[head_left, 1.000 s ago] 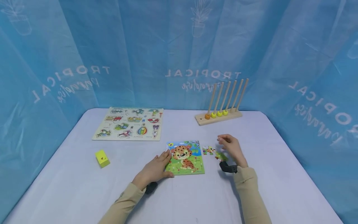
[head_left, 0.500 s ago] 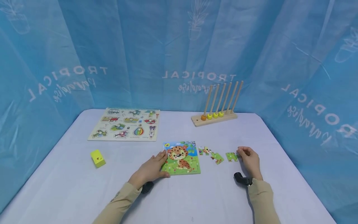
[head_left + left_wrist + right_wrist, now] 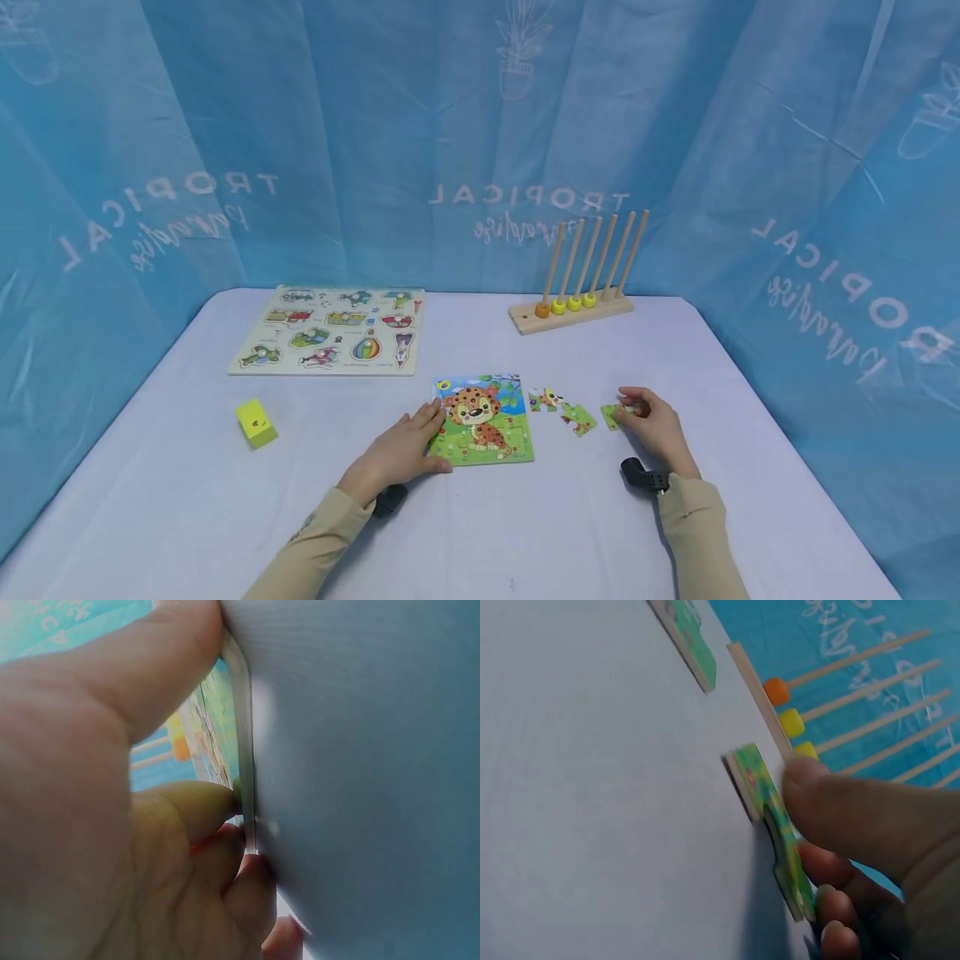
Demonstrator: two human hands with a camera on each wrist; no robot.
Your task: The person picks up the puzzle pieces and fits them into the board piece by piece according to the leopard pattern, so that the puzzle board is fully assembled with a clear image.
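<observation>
A green piece (image 3: 611,416) is reached by the right hand (image 3: 662,430) on the white table (image 3: 487,525), right of the leopard puzzle (image 3: 486,427); fingers are curled about it, but whether it is pinched can't be told. The puzzle's left edge is touched by the left hand (image 3: 401,447), thumb spread from fingers. More loose pieces (image 3: 580,420) are laid between. Mirrored "TROPICAL Paradise" is printed on the curtain (image 3: 420,108); captions on the board (image 3: 291,363) are too small to be read. Green piece is partly hidden by fingers; forearms are cut off by the frame. Vehicle pieces are seated in the board. One orange bead (image 3: 542,310), three yellow beads (image 3: 574,303) are threaded on the rack (image 3: 529,323).
</observation>
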